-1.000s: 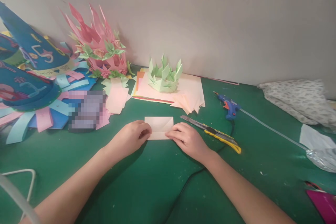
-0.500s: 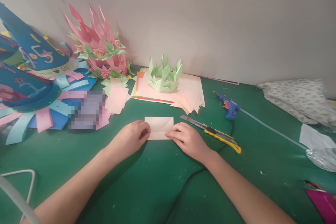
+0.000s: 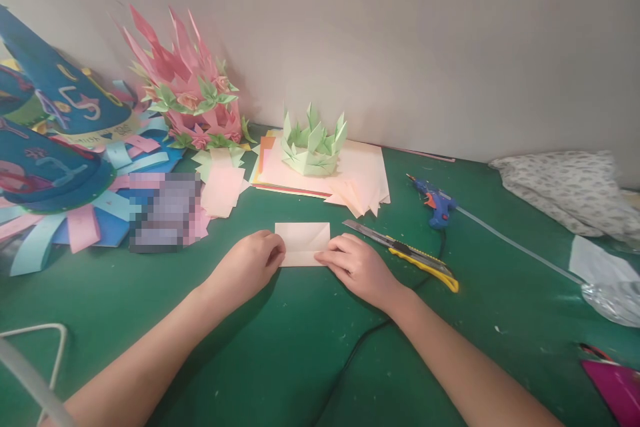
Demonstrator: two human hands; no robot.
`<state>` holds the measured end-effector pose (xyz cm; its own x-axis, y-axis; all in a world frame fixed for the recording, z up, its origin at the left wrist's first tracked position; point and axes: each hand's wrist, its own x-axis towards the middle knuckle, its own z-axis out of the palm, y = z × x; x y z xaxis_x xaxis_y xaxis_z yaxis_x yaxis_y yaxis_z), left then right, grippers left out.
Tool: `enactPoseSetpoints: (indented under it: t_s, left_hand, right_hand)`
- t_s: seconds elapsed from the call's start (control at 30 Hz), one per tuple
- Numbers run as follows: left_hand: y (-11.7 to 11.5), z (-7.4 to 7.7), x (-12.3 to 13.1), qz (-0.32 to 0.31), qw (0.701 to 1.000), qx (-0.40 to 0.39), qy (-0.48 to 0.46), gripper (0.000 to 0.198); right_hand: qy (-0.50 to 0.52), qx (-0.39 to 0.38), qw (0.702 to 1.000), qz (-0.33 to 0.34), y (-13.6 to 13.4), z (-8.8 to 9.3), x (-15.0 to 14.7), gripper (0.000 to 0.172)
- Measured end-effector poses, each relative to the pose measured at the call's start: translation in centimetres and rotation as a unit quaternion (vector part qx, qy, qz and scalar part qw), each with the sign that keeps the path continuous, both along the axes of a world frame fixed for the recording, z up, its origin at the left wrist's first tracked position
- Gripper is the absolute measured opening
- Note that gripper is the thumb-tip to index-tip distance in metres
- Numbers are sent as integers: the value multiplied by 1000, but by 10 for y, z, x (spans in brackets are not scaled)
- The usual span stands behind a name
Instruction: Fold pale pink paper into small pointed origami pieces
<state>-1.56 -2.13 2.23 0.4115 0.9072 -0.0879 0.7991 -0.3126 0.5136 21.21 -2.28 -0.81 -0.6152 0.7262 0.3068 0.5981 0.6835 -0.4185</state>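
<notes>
Nothing really readable here. The blue paper cone (image 3: 55, 90) has some lettering, but it's too blurry to read.

bare green mat (image 3: 300, 347) in front; utility knife (image 3: 407, 255) close right, perhaps its blade out

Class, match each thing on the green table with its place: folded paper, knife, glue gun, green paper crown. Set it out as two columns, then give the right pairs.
Things
1. folded paper
2. knife
3. glue gun
4. green paper crown

Places
A. on top of the stack of sheets
B. just right of the right hand
C. touched by the left hand and the right hand
D. behind the knife, apart from the sheets

Pairs: 1-C, 2-B, 3-D, 4-A
</notes>
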Motion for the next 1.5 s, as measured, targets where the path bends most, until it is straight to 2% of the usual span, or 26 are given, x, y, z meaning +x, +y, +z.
enactPoseSetpoints:
  t_s: [0.17, 0.4, 0.57, 0.67, 0.8, 0.9, 0.97, 1.1, 1.5]
  left_hand:
    - [0, -1, 1, -11, 1000, 28, 8, 23]
    - [-2, -1, 5, -99, 992, 68, -29, 27]
    - [-3, 0, 5, -117, 990, 76, -6, 29]
    - [-5, 4, 7, -134, 987, 83, 40, 28]
    - [-14, 8, 14, -149, 971, 92, 161, 33]
    - [-29, 3, 22, -150, 946, 119, 260, 45]
    - [-40, -4, 27, -155, 930, 162, 292, 41]
    - [-52, -15, 30, -149, 916, 231, 293, 39]
    - [-48, -17, 27, -154, 927, 236, 246, 39]
  right_hand:
    - [-7, 1, 1000, -1, 0, 1, 0, 23]
    - [-43, 41, 998, -18, -1, 4, -1, 23]
    - [-63, 54, 996, -17, -1, 4, -1, 23]
    - [-61, 49, 997, -4, -1, 3, 0, 23]
    - [-55, 38, 998, 6, -1, 2, 1, 24]
    - [-50, 23, 998, 10, -2, 3, 2, 26]
    - [-49, 18, 999, 13, -3, 4, 2, 27]
    - [-56, 16, 998, 13, -4, 5, 2, 27]
    - [-64, 2, 998, 6, -4, 7, 2, 27]
